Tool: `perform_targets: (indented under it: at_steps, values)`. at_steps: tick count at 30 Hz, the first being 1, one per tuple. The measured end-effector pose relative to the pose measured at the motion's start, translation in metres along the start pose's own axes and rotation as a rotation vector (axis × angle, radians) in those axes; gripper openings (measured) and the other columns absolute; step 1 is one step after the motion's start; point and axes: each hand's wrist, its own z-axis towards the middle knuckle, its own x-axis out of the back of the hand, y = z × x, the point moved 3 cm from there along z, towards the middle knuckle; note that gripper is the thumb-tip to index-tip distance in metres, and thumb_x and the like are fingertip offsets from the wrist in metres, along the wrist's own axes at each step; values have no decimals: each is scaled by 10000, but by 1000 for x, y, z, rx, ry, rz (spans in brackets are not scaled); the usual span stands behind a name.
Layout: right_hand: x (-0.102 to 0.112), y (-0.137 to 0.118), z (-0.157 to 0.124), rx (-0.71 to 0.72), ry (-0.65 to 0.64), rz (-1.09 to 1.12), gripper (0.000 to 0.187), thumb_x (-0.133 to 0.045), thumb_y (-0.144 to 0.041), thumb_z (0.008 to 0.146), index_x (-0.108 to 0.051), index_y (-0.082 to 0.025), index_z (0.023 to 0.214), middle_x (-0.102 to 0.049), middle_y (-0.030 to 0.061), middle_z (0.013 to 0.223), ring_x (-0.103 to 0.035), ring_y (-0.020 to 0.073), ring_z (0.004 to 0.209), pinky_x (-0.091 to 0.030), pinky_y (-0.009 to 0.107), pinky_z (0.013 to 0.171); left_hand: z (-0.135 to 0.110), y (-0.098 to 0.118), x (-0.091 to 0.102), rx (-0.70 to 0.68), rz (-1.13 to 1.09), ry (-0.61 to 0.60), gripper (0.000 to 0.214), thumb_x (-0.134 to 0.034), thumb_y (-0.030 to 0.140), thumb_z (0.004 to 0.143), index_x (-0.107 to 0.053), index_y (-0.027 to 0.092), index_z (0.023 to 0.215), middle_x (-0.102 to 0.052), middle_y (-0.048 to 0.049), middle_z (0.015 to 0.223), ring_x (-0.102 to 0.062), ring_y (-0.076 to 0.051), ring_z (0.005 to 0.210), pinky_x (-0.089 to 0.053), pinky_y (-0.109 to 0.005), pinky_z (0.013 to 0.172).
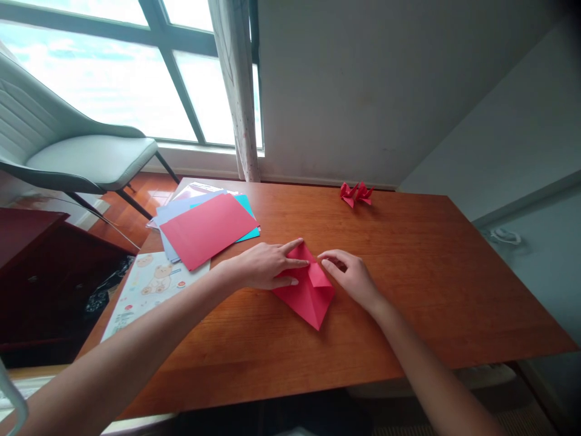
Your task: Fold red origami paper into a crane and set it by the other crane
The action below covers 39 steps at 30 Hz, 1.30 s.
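A partly folded red paper (310, 295) lies on the wooden table (408, 290), near its middle. My left hand (265, 266) rests flat on the paper's left side, fingers stretched out and pointing right along a fold. My right hand (349, 275) presses the paper's upper right part with its fingertips, fingers curled slightly and touching a small folded flap. The two index fingertips nearly meet at the paper's centre crease.
A stack of coloured sheets (206, 227), red on top, lies at the table's left with a bear-printed sheet (149, 287) beside it. Finished red origami figures (356, 194) sit at the far edge by the wall. A pale chair (77, 151) stands left by the window.
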Motion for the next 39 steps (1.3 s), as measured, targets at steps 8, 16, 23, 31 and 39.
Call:
perform_targets:
  at_steps: [8,16,23,31,39]
  values:
    - [-14,11,38,24,-122,-268,76,-753,-248,790,-687,-223,763,-672,1,770,-615,165,732,-474,284,647,-1,4,1,11,7,48,505,-413,533,975,-431,416,1467,-288,-105,1621,-667,-292,1120,-540,-326,746]
    - [-17,14,33,44,-82,-321,95,-719,-259,826,-671,-231,748,-654,6,767,-604,175,747,-469,305,685,-5,23,-14,63,72,120,539,-382,521,988,-422,301,1479,-420,-87,1549,-610,-262,1099,-497,-380,860]
    - [-19,13,34,13,-58,-331,111,-701,-245,835,-656,-230,734,-665,9,777,-603,184,753,-462,323,711,-7,30,-23,98,128,148,523,-381,452,1000,-389,292,1499,-398,-52,1570,-562,-263,1103,-448,-395,868]
    - [-21,14,35,-45,-53,-366,122,-708,-288,825,-649,-240,730,-668,15,783,-601,208,801,-454,339,735,-9,33,-25,113,108,172,475,-312,402,1027,-450,259,1458,-436,-45,1546,-550,-238,1070,-412,-397,842]
    - [-22,15,57,-100,-63,-448,170,-738,-372,808,-661,-243,730,-658,21,854,-569,220,865,-409,349,788,-8,33,-28,95,110,198,466,-306,401,1032,-464,247,1442,-441,-24,1545,-547,-225,1025,-381,-393,773]
